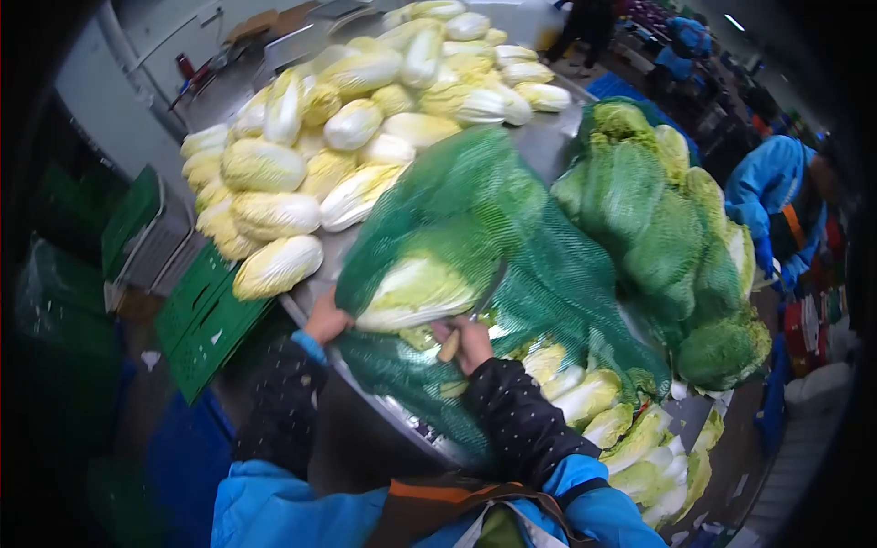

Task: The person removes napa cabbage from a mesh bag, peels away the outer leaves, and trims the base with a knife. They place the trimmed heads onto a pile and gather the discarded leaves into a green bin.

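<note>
My left hand (pixel 326 318) grips the edge of a green mesh bag (pixel 457 196) beside the base of a cabbage. This pale cabbage (pixel 418 290) lies in the mouth of the bag, and more green leaves show through the mesh behind it. Closed around the wooden handle of a knife (pixel 449 346), my right hand (pixel 470 342) is just right of the cabbage's base; a dark blade slants up over the mesh. Loose mesh spreads to the right and down over the metal table's rim (pixel 402 422).
Peeled cabbages (pixel 274 215) are piled at the back left. Another mesh bag full of green cabbages (pixel 639 210) stands at the right. Trimmed leaves (pixel 653 466) lie at the lower right. Green crates (pixel 206 315) are left of the table. A person in blue (pixel 776 187) is at the far right.
</note>
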Available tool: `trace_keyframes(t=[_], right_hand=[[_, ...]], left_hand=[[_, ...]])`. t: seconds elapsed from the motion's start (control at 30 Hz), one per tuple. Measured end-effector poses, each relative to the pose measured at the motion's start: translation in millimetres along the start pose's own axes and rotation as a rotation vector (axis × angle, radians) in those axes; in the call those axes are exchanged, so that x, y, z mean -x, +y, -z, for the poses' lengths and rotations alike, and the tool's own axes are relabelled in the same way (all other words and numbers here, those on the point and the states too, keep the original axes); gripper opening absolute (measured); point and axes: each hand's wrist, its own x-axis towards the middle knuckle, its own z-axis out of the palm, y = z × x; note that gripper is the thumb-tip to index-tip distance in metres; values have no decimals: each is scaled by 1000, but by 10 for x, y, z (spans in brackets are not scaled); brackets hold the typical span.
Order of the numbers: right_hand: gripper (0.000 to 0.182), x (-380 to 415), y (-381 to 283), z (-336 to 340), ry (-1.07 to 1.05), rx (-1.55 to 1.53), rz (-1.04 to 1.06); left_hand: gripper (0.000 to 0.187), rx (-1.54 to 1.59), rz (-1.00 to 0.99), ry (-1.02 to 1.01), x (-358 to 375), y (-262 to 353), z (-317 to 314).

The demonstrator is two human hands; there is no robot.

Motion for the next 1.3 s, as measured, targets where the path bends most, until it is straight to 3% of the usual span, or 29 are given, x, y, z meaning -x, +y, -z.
trace_keyframes(t=[0.07, 0.17, 0.2, 0.27, 0.33, 0.37, 0.4, 0.43, 0.47, 0.5, 0.53, 0.57, 0.6, 0.63, 0.67, 0.73, 0.77, 0.8, 0.83, 0.87, 0.9, 0.93, 1.0, 1.07, 1.1, 1.17, 1.27, 1.3], right_hand=[[28, 18, -7, -7, 16, -16, 31], [33, 65, -97, 137, -111, -134, -112], [41, 170, -167, 208, -164, -98, -73], [46, 446, -302, 446, -234, -73, -31], [42, 521, -410, 804, -311, -201, -22], [43, 601, -534, 818, -188, -213, -103], [42, 674, -638, 901, -332, -186, -154], [42, 765, -701, 795, -330, -186, -144], [41, 879, -822, 624, -344, 6, -6], [40, 1010, -907, 488, -345, 196, 125], [39, 1113, -925, 474, -337, 382, 235], [43, 941, -804, 728, -265, 98, 27], [47, 725, -672, 979, -191, -194, -168], [48, 670, -669, 1009, -178, -2, -23], [45, 657, -643, 1049, -150, 79, 35], [40, 753, -608, 1073, -99, 226, 168], [26, 996, -698, 815, 40, 219, 197], [26, 1107, -722, 800, 36, 211, 200], [22, 1236, -732, 864, 140, 545, 250], [19, 1380, -711, 904, 247, 882, 293], [17, 1531, -657, 879, 233, 696, 243], [17, 1720, -657, 859, 186, 636, 39], [25, 1993, -468, 859, 195, 828, -95], [35, 2148, -291, 889, 253, 729, -57], [38, 2174, -219, 946, 270, 604, -54], [46, 2222, -112, 979, 179, 454, -124], [42, 2098, 210, 1089, -40, -26, -368], [41, 2070, 289, 1082, -29, -22, -315]], left_hand=[[51, 22, 42, 21, -57, 107, 88], [43, 118, 47, 69, -199, -112, 100], [37, -42, -55, 64, 3, 147, 171], [40, 349, -186, -4, 544, 581, 133], [47, 409, -126, -55, 365, 481, 31], [54, 456, -72, -95, 317, 378, -62], [54, 460, -60, -100, 166, 164, -234], [60, 262, -87, 239, -133, -72, -476], [67, 70, -120, 579, -365, -111, -667], [67, 84, -128, 572, -321, 159, -769], [68, -188, -270, 684, -51, 588, -831], [70, -469, -413, 790, 201, 950, -808], [66, -414, -612, 708, 447, 1206, -731], [61, -355, -809, 612, 671, 1319, -719], [56, -70, -999, 457, 823, 1252, -772], [64, 202, -544, 236, 1224, 1243, -886], [64, 197, -542, 237, 1212, 1139, -924], [75, 53, -362, 251, 1128, 975, -969], [86, -85, -178, 262, 1112, 835, -1011], [86, -85, -179, 258, 1136, 857, -1020], [93, -153, -218, 301, 1134, 913, -1043], [100, -219, -255, 349, 1161, 944, -1055], [102, -306, -269, 322, 1172, 843, -1086], [93, 222, 12, 30, 979, 681, -1080], [93, 224, 6, 20, 856, 660, -1065], [83, 264, -35, -303, 560, 668, -1010], [72, 352, -132, -299, 352, 552, -1204], [67, 180, -172, -186, 549, 718, -1188]])
